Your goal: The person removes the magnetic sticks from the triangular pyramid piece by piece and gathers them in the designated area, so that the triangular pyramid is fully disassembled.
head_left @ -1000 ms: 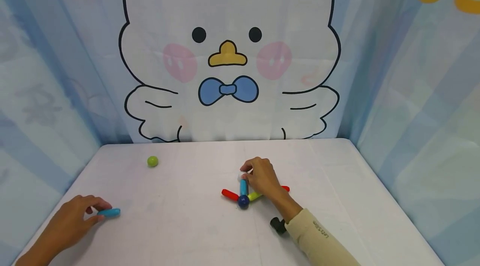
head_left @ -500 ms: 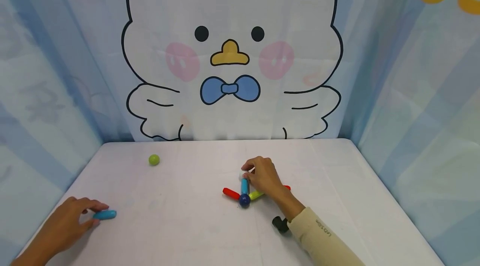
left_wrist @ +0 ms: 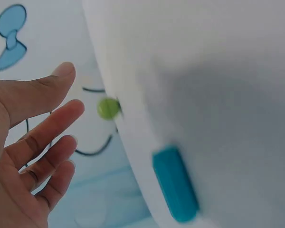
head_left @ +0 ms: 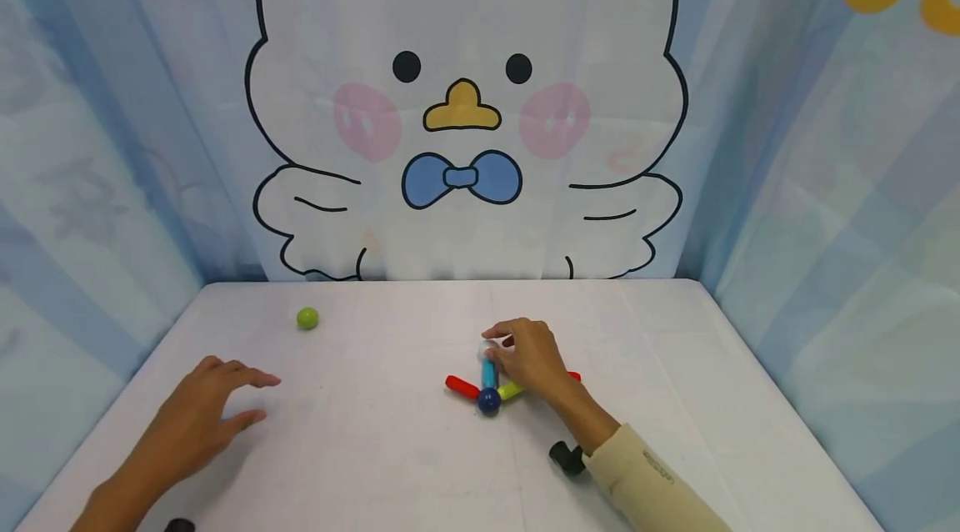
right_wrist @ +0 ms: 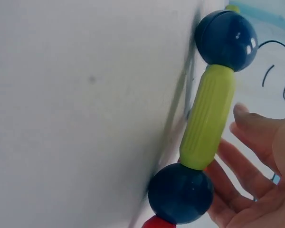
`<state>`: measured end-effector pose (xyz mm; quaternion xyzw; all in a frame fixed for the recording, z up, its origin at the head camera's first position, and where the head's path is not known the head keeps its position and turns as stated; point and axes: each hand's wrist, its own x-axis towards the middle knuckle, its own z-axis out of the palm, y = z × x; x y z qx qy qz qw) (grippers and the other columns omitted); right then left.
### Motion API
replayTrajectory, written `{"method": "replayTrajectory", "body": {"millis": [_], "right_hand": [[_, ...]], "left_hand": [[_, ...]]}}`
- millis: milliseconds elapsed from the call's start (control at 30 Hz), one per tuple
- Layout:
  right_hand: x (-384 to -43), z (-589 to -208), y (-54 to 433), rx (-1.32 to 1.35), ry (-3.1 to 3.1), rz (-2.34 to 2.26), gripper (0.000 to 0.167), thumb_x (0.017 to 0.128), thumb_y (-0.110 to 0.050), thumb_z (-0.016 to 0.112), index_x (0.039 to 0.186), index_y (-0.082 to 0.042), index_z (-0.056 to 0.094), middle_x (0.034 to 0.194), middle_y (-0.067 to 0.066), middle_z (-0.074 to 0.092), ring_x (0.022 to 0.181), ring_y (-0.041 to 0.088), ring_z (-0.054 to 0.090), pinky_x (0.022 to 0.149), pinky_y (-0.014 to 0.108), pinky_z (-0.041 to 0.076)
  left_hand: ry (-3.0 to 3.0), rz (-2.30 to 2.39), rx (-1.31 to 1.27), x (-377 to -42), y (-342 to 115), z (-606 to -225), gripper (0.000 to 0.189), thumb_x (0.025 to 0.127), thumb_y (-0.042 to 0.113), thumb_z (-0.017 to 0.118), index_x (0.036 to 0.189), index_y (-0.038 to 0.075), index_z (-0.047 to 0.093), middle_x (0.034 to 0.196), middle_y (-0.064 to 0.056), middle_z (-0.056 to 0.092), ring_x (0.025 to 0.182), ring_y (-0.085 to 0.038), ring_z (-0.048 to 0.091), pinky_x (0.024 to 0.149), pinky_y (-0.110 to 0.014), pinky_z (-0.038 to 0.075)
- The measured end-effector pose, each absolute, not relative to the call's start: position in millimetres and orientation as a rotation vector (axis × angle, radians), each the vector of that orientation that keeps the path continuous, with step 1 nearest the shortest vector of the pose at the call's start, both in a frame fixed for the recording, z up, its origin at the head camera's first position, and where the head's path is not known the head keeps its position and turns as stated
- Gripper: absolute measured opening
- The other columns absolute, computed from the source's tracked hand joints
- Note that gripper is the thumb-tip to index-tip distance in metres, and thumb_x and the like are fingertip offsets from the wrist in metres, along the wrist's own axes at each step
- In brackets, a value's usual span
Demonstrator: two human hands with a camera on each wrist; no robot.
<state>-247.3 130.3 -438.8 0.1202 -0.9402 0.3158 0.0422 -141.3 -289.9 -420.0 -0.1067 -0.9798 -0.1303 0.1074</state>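
Observation:
My right hand (head_left: pixel 531 358) pinches a whitish ball (head_left: pixel 487 348) at the far end of a blue rod (head_left: pixel 489 375). This rod joins a dark blue ball (head_left: pixel 489 402), from which a red rod (head_left: pixel 462 387) and a yellow-green rod (head_left: pixel 511 390) also branch. The right wrist view shows the yellow-green rod (right_wrist: pixel 208 116) running between two dark blue balls (right_wrist: pixel 180 194). My left hand (head_left: pixel 197 419) hovers above the table with fingers spread, holding nothing. A loose blue rod (left_wrist: pixel 175 184) lies on the table, seen only in the left wrist view.
A green ball (head_left: pixel 307 318) sits near the back left of the white table (head_left: pixel 375 449). Past the right hand pokes the end of another red rod (head_left: pixel 574 376). A curtain with a cartoon bird (head_left: pixel 461 232) stands behind the table, and curtains flank both sides.
My left hand has let go of the loose blue rod and moved up and to the right, fingers apart. The right hand stays at the whitish ball, almost unmoved.

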Motion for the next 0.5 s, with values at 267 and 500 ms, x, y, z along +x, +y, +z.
{"method": "replayTrajectory", "body": {"millis": [267,500], "right_hand": [[-222,-434,143,0.487,-2.832,1.086,0.019,0.085,-0.018,0.091,0.102,-0.018,0.084,0.106,-0.004,0.078,0.109,0.021,0.070,0.098,0.043,0.058],[-206,-436,150,0.597,-2.903,1.159,0.019,0.082,-0.020,0.093,0.097,-0.020,0.082,0.099,-0.006,0.075,0.102,0.019,0.065,0.091,0.036,0.055]], "left_hand": [[-2.840,-0.498,-0.414,-153,-230,-411,0.044,0.075,0.011,0.096,0.114,0.024,0.080,0.108,0.005,0.076,0.099,-0.017,0.057,0.089,-0.046,0.057],[-2.843,-0.600,-0.501,-170,-181,-418,0.040,0.079,0.012,0.094,0.114,0.027,0.080,0.109,0.008,0.075,0.103,-0.013,0.058,0.096,-0.044,0.057]]}}
